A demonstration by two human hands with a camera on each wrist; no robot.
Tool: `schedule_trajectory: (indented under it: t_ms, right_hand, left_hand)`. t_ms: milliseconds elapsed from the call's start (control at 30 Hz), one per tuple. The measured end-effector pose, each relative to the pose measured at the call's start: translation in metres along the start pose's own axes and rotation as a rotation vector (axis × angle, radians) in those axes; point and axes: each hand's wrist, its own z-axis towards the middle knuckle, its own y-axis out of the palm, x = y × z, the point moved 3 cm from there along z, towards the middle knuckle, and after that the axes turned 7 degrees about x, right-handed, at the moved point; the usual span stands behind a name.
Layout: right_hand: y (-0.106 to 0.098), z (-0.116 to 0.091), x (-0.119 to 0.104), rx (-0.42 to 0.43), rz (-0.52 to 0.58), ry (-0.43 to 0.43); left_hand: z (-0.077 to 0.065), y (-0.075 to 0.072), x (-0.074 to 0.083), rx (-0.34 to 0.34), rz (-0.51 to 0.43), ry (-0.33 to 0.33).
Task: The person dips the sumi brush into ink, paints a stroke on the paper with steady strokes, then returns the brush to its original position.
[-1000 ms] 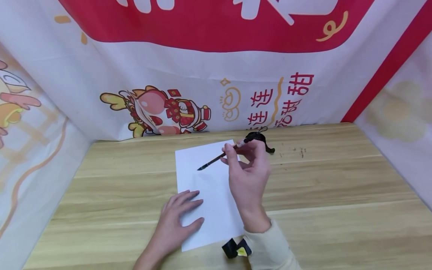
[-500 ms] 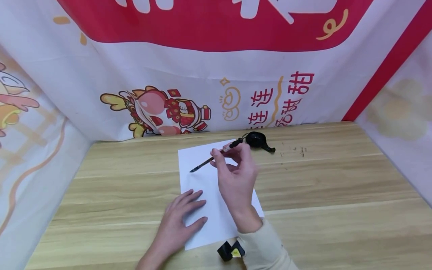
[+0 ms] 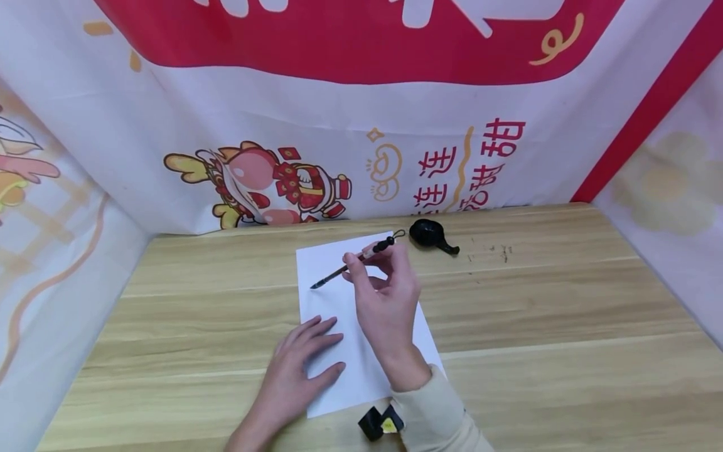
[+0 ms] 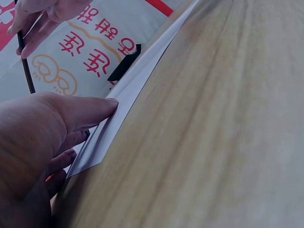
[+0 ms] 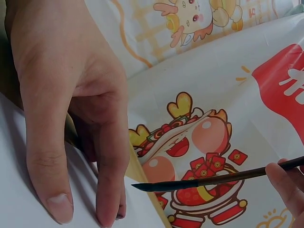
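My right hand (image 3: 390, 301) pinches a writing brush (image 3: 339, 270) between thumb and fingers, above a white sheet of paper (image 3: 361, 351). The brush has a dark tip (image 5: 164, 186), a brown shaft and a black end with a hanging loop. It slants down to the left, its tip over the sheet's upper left part. No marks show on the visible paper. My left hand (image 3: 302, 364) rests with spread fingers on the sheet's lower left edge. In the left wrist view its thumb (image 4: 95, 110) lies along the paper.
A glossy black rounded object with a curved tail (image 3: 430, 234) stands beyond the sheet's upper right corner. Dark smudges (image 3: 504, 253) mark the wooden table (image 3: 542, 326) nearby. A small black item with a yellow label (image 3: 381, 424) sits by my right sleeve. Printed cloth (image 3: 350, 113) encloses the table.
My right hand and the brush have moved left over the paper, uncovering the black object behind. My left hand stays on the sheet's left edge.
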Motion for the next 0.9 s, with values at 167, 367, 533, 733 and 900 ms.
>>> schedule_trajectory:
  t_ms: [167,367,533,733,900]
  right_hand:
    - [-0.0008,-0.0016,0.001,-0.009,-0.007,-0.005]
    - [0.0003,0.0001,0.0006,-0.013,-0.005,-0.016]
    - [0.0016,-0.001,-0.001,-0.007,-0.004,0.003]
    - [0.0001,-0.0008,-0.001,-0.009,-0.006,0.005]
    - [0.0011,0.0006,0.0001,-0.014,-0.015,-0.011]
  left_hand:
    - [-0.0024,0.0008,-0.0005,-0.016,-0.005,-0.016]
    - [0.0001,0.0001,-0.0014,-0.027,-0.016,-0.025]
    - [-0.0002,-0.0013,-0.0034,-0.029,-0.008,-0.024]
    - [0.0,0.0004,-0.0043,-0.052,-0.005,-0.045]
    - [0.0019,-0.0002,-0.0045,-0.056,-0.006,-0.056]
